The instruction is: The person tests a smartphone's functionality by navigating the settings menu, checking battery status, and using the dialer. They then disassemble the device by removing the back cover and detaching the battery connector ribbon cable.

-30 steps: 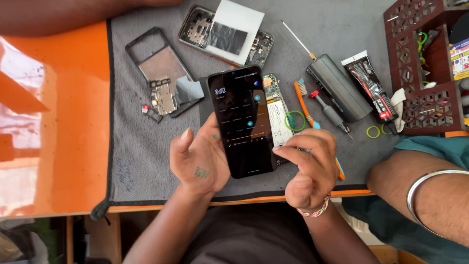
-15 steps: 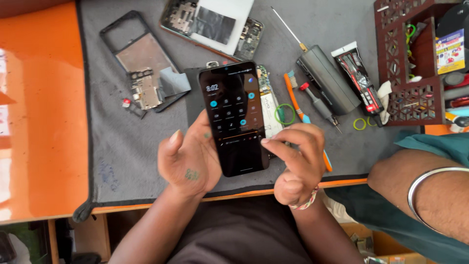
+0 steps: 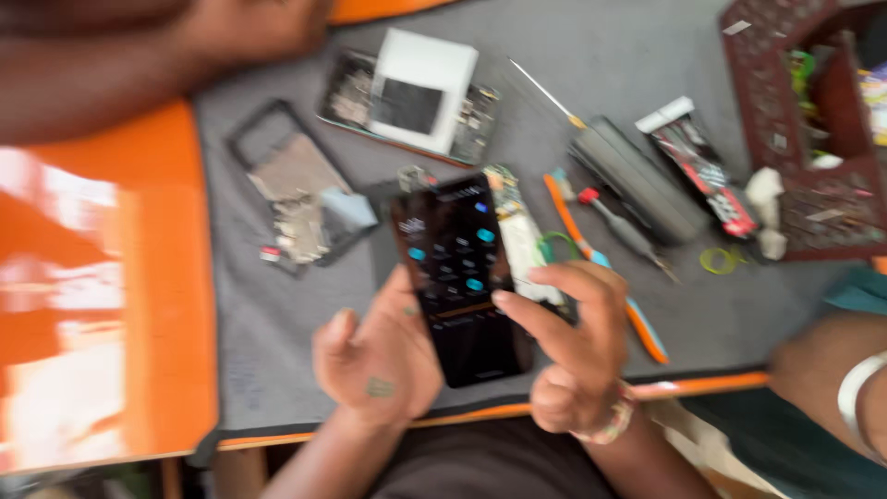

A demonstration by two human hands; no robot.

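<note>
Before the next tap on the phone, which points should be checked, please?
1. Phone rests in left hand: ok.
2. Screen lit: ok.
3. Right hand forefinger at the screen's right edge: ok; contact cannot tell, picture blurred.
4. Phone clear of the opened phone on the mat: ok.
5. Screwdriver apart from both hands: ok.

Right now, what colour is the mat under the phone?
Grey mat, clearest in the head view, beneath the dark phone.
</note>
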